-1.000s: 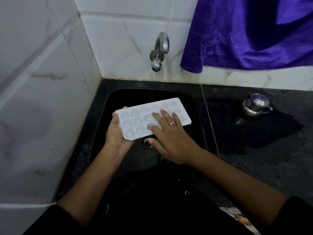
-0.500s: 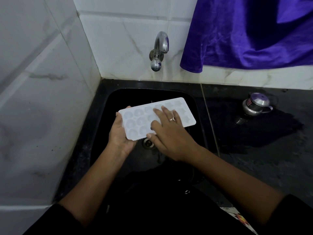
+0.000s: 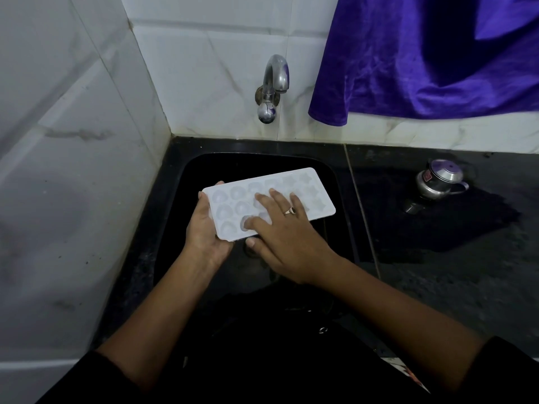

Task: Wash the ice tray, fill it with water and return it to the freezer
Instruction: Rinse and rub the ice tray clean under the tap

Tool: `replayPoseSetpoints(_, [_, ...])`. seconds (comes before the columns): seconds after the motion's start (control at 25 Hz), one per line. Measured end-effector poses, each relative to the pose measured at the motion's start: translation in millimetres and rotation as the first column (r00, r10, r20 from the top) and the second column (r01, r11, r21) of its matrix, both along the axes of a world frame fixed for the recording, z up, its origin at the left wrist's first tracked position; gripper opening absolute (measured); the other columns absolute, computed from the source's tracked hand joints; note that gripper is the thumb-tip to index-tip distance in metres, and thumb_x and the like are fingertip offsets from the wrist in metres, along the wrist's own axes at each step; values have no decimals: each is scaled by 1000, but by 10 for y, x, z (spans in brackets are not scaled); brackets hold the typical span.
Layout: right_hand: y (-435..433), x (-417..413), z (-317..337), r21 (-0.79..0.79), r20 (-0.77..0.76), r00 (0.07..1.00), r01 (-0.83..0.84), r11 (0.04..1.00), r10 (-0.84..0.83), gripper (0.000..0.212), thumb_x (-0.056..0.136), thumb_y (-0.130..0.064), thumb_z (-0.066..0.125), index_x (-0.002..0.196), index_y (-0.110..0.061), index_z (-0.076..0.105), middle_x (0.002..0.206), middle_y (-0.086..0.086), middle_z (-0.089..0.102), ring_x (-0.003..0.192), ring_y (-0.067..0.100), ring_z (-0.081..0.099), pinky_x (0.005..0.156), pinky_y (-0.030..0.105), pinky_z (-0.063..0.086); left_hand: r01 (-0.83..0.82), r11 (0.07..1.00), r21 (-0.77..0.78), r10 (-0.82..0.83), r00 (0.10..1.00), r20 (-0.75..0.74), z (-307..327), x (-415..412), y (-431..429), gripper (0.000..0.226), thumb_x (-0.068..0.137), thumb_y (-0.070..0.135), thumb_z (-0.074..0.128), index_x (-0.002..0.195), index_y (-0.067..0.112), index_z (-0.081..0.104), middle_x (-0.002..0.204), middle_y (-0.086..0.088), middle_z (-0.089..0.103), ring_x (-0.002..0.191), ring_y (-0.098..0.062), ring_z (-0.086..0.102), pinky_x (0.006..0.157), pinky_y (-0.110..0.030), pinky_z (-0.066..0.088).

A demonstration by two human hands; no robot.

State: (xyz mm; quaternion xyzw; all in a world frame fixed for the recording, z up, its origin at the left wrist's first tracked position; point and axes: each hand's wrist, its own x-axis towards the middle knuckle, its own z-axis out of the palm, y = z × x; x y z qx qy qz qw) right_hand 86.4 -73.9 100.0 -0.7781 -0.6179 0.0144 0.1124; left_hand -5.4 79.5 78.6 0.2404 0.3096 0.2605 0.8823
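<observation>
— Where is the ice tray just now?

— Over the black sink, face up. Its long axis runs from near-left to far-right, and the far end sits a little higher.

— Who has hold of it?

— The left hand grips the left short end, with the thumb on the top edge and the palm beneath. The right hand lies across the top with its fingers spread and fairly straight. It seems to be rubbing the cups rather than clasping them. The thumb sits below the near edge, and I can't tell if it touches.

— And the tap?

— It is on the back wall, beyond the tray and above it, roughly in line with the tray's middle. I can see no stream from it, though the dim light could hide a thin one.

— So which hand goes for it?

— I'd say the right. It bears none of the tray's weight and lies nearer the tap.

— Is anything in the way?

— Not really. A purple cloth hangs to the right of the tap. A steel mug stands on the counter, well apart from the sink.
</observation>
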Motion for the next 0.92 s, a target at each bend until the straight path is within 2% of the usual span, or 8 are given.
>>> replayPoseSetpoints(0.12, [67, -35, -13, 1, 4, 1000, 17, 1000, -17, 42, 107, -51, 34, 122, -23, 61, 165, 18, 30, 157, 39, 15, 123, 65, 12, 6, 1000, -1, -6, 1000, -11, -8, 23, -46, 50, 109, 54, 31, 129, 21, 63, 125, -14, 74, 103, -31, 76, 81, -47, 64])
replayPoseSetpoints(0.28, [7, 39, -23, -41, 68, 997, -37, 998, 39, 47, 107, -53, 30, 135, -26, 56, 165, 18, 28, 157, 40, 14, 124, 64, 10, 1, 1000, 8, -1, 1000, -30, -28, 0, -5, 50, 109, 55, 31, 120, 22, 68, 131, -17, 71, 108, -32, 74, 87, -50, 61])
replayPoseSetpoints(0.4, [34, 21, 3, -44, 29, 999, -16, 999, 17, 47, 106, -53, 29, 128, -23, 59, 164, 19, 29, 157, 41, 15, 123, 65, 12, 21, 1000, -1, -21, 999, -29, -2, 19, -53, 58, 110, 53, 29, 105, 21, 77, 115, -13, 77, 96, -29, 78, 79, -46, 64])
replayPoseSetpoints(0.48, [44, -8, -20, -74, 73, 995, -69, 995, 74, 47, 107, -53, 31, 129, -20, 56, 164, 19, 30, 157, 40, 16, 123, 65, 13, 25, 1000, 1, -25, 999, -48, 1, 14, -54, 56, 110, 54, 27, 111, 20, 72, 116, -13, 77, 96, -28, 78, 84, -47, 61])
replayPoseSetpoints(0.56, [39, 32, -9, -68, 83, 995, -40, 997, 46, 46, 107, -53, 30, 132, -27, 58, 165, 18, 29, 157, 40, 15, 124, 65, 11, 11, 1000, -3, -11, 999, -41, 3, 2, -49, 54, 110, 53, 26, 112, 19, 68, 114, -13, 77, 96, -29, 77, 89, -50, 58])
replayPoseSetpoints(0.68, [53, 5, -6, -66, 114, 993, -21, 998, 29, 48, 106, -54, 32, 126, -21, 60, 163, 19, 32, 155, 42, 19, 122, 66, 15, 33, 999, 0, -33, 999, -25, -27, 10, -43, 54, 110, 53, 25, 112, 19, 67, 107, -11, 79, 93, -27, 78, 78, -43, 64])
replayPoseSetpoints(0.76, [73, -27, -21, -85, 150, 986, -61, 995, 73, 49, 106, -55, 32, 126, -19, 59, 162, 19, 33, 154, 41, 21, 121, 66, 17, 46, 999, -2, -46, 998, -34, -45, 10, -48, 54, 110, 55, 26, 116, 19, 67, 110, -12, 79, 94, -28, 78, 75, -43, 65])
replayPoseSetpoints(0.92, [-4, 59, 5, -54, 99, 995, -20, 998, 25, 48, 107, -56, 30, 135, -29, 57, 163, 18, 32, 155, 40, 19, 122, 66, 16, 31, 999, -17, -31, 999, -6, -54, -12, 6, 54, 109, 55, 26, 119, 21, 67, 123, -14, 75, 103, -31, 76, 84, -50, 63])
